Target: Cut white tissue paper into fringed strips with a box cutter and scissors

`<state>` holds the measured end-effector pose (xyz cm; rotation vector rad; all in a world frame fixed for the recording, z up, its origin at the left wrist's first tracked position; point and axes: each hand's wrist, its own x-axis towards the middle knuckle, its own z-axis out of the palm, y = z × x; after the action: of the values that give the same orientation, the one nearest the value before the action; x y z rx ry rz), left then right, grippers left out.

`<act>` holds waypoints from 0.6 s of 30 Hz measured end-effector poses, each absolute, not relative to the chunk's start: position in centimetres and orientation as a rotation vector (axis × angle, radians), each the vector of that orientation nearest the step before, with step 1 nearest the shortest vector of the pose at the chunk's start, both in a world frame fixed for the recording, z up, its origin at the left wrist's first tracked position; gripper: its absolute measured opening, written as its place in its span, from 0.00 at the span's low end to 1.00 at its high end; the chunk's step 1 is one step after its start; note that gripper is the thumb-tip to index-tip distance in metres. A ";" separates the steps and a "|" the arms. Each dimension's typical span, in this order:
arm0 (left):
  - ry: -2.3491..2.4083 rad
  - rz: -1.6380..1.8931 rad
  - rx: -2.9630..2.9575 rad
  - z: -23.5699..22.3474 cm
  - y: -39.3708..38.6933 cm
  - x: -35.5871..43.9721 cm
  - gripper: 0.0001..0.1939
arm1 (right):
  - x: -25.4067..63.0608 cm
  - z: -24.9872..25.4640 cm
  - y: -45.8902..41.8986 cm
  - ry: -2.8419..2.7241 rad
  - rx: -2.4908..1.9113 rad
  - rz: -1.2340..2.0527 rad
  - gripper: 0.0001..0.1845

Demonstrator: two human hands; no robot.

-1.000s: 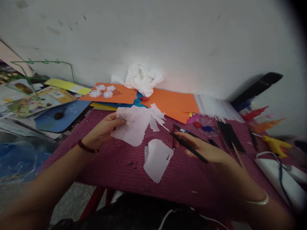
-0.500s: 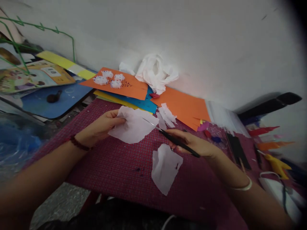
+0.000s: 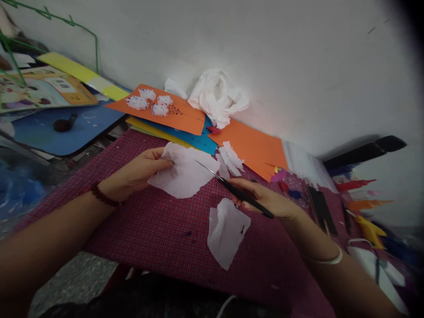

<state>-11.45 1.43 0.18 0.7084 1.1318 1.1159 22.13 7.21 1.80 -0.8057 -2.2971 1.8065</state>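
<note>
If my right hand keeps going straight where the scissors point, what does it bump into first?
Probably the white paper in your left hand: the scissors in your right hand already overlap it, though depth is unclear.

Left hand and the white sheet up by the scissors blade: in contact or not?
Touching. The head view shows the left hand gripping the left edge of the white sheet, thumb lying over it.

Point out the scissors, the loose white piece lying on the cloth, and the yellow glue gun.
scissors (image 3: pixel 245 197): head view, on the black handle
loose white piece (image 3: pixel 228 232): head view, middle
yellow glue gun (image 3: pixel 370 230): head view, on the body
</note>
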 end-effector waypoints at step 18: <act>1.220 1.071 0.644 -0.2 1.1 -10.7 0.08 | 22.4 1.3 6.3 -2.218 -0.950 1.824 0.38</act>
<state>-10.75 1.12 -0.21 0.6443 1.2201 1.0706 22.37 6.35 1.27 -0.9499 -2.2178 1.8239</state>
